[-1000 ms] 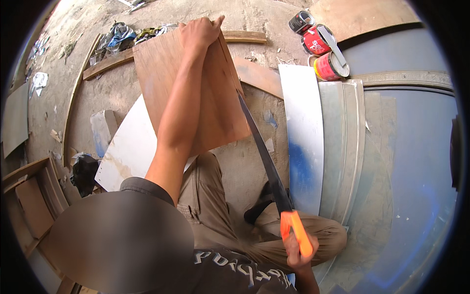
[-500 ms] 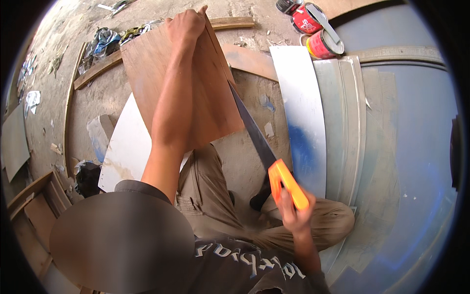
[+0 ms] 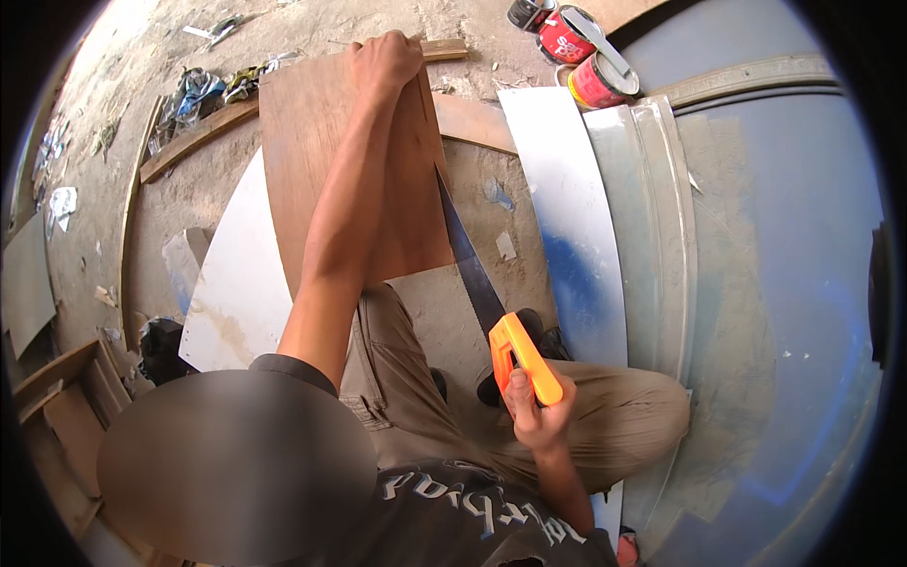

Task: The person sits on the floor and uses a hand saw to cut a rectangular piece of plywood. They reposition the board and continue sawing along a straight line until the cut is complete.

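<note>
A brown plywood sheet (image 3: 307, 161) is held tilted in front of me, its near edge above my trousered leg. At its far edge, my left hand (image 3: 389, 61) is closed over the top right corner, with the forearm lying across the sheet. My right hand (image 3: 540, 411) is wrapped round the orange handle of a handsaw (image 3: 525, 357). The saw's dark toothed blade slants up and left along the sheet's right edge. Its tip meets the wood partway up that side, below a narrow slit running down from the top.
White curved panels lie on both sides, the right panel (image 3: 576, 227) stained blue. Grey-blue sheets (image 3: 756, 283) spread further right. Paint cans (image 3: 603, 80) stand at the far right. Wood strips (image 3: 198, 142), rags (image 3: 198, 94) and scraps litter the floor at left, near a wooden frame (image 3: 71, 369).
The plywood's far end and my left hand have swung right and slightly nearer. The saw handle and my right hand have shifted a little left. The whole view has also shifted slightly.
</note>
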Motion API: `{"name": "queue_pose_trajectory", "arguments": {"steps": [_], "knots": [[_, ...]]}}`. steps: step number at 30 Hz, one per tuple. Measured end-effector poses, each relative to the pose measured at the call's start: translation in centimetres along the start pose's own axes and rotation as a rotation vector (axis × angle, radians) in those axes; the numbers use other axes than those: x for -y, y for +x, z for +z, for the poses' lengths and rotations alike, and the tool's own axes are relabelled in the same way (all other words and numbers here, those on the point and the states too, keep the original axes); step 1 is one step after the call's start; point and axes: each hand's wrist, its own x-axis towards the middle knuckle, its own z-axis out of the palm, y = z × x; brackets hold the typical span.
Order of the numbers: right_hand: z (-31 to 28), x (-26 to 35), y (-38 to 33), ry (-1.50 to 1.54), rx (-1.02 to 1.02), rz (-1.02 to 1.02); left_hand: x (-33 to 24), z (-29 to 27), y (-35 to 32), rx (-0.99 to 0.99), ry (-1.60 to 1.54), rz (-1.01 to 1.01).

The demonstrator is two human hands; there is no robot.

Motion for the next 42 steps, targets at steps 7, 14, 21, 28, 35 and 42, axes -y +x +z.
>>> {"name": "queue_pose_trajectory", "arguments": {"steps": [7, 14, 21, 28, 35, 42], "knots": [[0.2, 2.9, 4.9, -0.094, -0.051, -0.037, 1.6, -1.9, 3.4, -0.024, 0.013, -0.190], [-2.1, 1.2, 4.2, -0.068, -0.025, 0.049, 4.6, -1.9, 3.5, 0.140, 0.116, -0.102], [-3.8, 3.2, 3.1, -0.122, 0.097, 0.107, 3.4, -3.6, 3.5, 0.133, 0.231, -0.234], [-3.5, 1.3, 2.7, -0.431, 0.012, -0.182, 1.8, -1.8, 3.8, 0.143, 0.186, -0.264], [1.0, 2.6, 6.4, -0.034, 0.083, 0.102, 2.9, -1.3, 3.5, 0.148, 0.158, -0.154], [1.2, 1.4, 6.1, -0.086, 0.023, -0.038, 2.0, -0.8, 3.1, 0.102, 0.170, -0.161]]}}
